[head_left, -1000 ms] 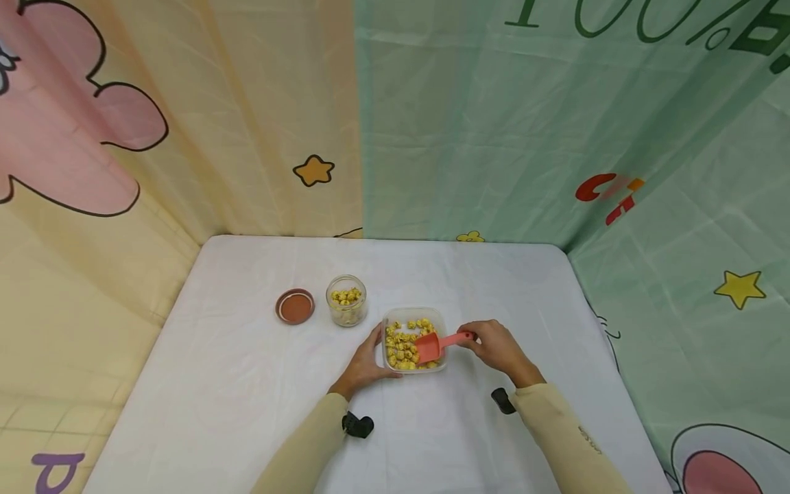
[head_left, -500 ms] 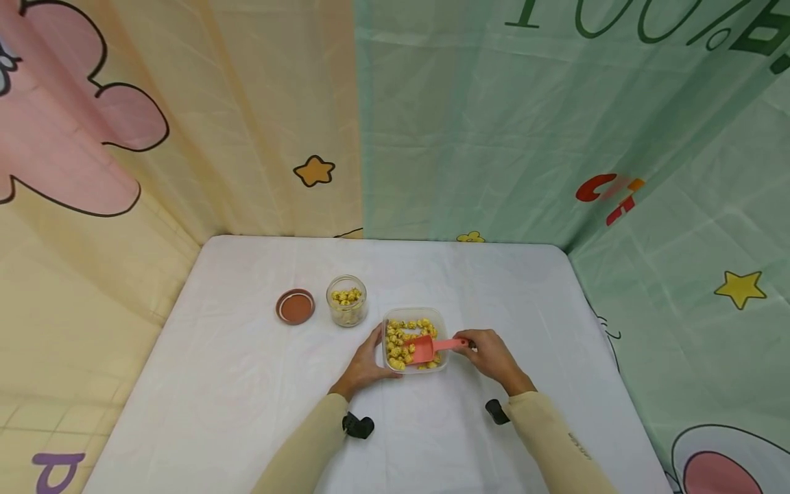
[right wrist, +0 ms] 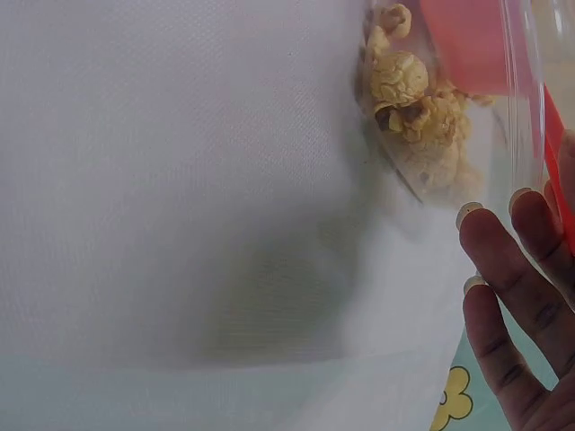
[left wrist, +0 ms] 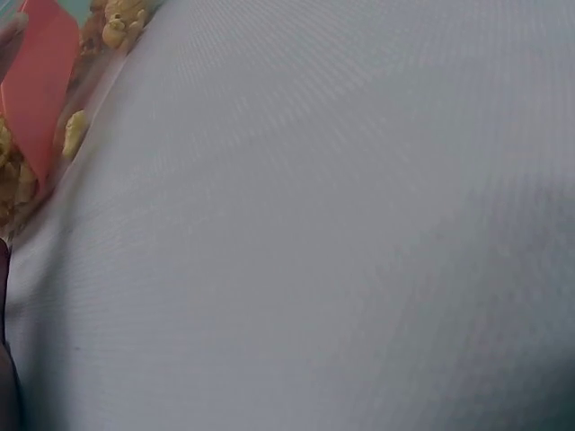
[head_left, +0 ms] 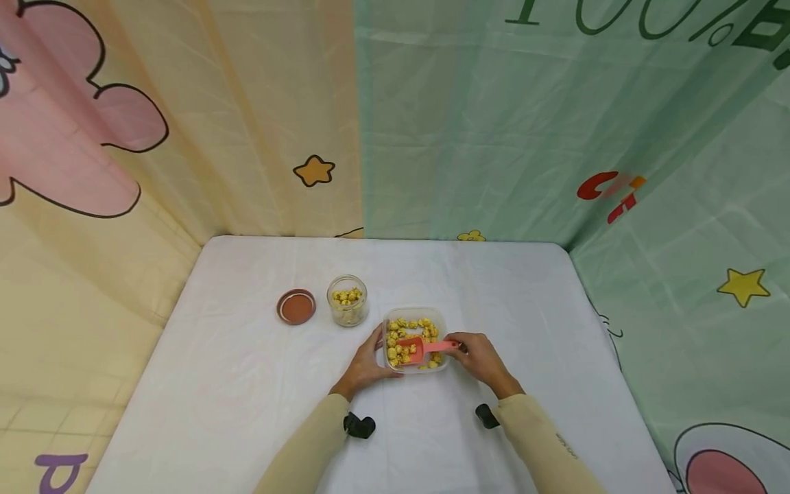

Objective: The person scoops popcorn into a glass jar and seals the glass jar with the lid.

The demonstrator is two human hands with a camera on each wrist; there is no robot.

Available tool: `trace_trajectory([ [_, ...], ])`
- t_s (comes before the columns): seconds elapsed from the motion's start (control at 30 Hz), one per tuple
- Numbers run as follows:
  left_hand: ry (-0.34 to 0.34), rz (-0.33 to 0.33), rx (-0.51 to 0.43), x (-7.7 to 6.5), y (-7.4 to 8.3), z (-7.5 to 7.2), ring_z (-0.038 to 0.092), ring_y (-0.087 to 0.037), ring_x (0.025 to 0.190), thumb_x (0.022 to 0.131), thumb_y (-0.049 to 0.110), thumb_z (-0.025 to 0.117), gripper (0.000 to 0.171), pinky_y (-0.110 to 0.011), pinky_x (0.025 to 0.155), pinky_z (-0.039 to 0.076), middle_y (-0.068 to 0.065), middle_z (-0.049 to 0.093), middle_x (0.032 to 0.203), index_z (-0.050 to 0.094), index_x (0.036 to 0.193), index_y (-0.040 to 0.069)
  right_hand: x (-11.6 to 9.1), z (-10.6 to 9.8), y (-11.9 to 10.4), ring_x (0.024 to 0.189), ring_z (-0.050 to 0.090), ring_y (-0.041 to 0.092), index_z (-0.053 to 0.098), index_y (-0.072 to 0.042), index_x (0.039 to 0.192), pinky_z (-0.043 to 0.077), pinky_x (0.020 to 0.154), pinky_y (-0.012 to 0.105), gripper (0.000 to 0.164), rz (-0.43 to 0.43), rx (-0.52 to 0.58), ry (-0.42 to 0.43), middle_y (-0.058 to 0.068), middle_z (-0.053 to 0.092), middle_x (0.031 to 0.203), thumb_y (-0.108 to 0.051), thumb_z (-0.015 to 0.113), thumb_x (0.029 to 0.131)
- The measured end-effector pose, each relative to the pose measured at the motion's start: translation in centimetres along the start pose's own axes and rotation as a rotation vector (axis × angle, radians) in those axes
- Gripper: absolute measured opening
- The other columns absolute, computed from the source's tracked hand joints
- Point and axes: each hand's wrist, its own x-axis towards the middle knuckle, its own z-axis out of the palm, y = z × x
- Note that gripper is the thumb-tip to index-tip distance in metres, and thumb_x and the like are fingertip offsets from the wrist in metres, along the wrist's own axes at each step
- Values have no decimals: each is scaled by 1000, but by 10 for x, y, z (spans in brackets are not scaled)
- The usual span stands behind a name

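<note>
In the head view a clear plastic container (head_left: 426, 371) of yellow popcorn (head_left: 430, 331) stands mid-table. My left hand (head_left: 361, 365) holds it by its left side, thumb along the near edge and fingers up the far side. The pink scoop (head_left: 411, 350) lies in the popcorn, its bowl toward the left wall, with several pieces in it. My right hand (head_left: 483, 358) pinches the scoop's handle over the right rim. Through the container wall, the right wrist view shows the scoop (right wrist: 467, 40) beside popcorn (right wrist: 402, 78). Only a sliver of my left hand shows in the left wrist view.
Behind the container, to the left, stands an uncovered glass jar (head_left: 348, 313) partly filled with popcorn. A brown round lid (head_left: 296, 307) lies left of the jar. White cloth (head_left: 247, 384) covers the table, and printed curtains (head_left: 432, 137) hang behind and at both sides.
My right hand and the scoop have moved left, and the bowl has slid deeper into the popcorn, gathering pieces. My left hand and the container have stayed in place.
</note>
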Motion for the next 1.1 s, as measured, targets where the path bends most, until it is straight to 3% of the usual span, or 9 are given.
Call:
trace_trajectory([
  [0.27,12,-5,-1,-3,1,-2,41,-38,133,66,19,90,113,-51,111,34,-19,36,150,20,153,7,-3,7,6,58,55,4,70,-4,104,49,51,21,21,-23,131,20,2,68,86,-17,69,87],
  [0.53,14,25,-4,-2,-2,0,40,-38,133,64,21,91,115,-51,111,34,-21,36,150,20,153,4,-6,14,15,56,58,18,70,-4,103,48,51,22,23,-27,193,69,-2,64,80,-21,68,87],
  [0.7,19,9,12,-1,-1,1,40,-37,134,64,22,92,115,-50,112,33,-20,35,151,21,152,4,-6,18,19,56,59,22,70,-5,102,49,52,23,19,-29,254,106,-2,64,79,-17,69,87],
  [0.9,19,12,14,-1,0,1,38,-36,136,65,21,91,114,-51,113,31,-19,37,150,21,152,3,-8,20,21,55,61,26,70,-3,104,46,50,21,19,-8,328,132,5,66,83,-11,68,87],
  [1.1,19,43,6,-1,-2,2,36,-36,137,65,19,91,114,-51,114,29,-19,37,150,20,152,3,-12,14,12,59,61,38,67,5,107,41,50,19,20,52,382,146,14,66,86,-2,65,89],
])
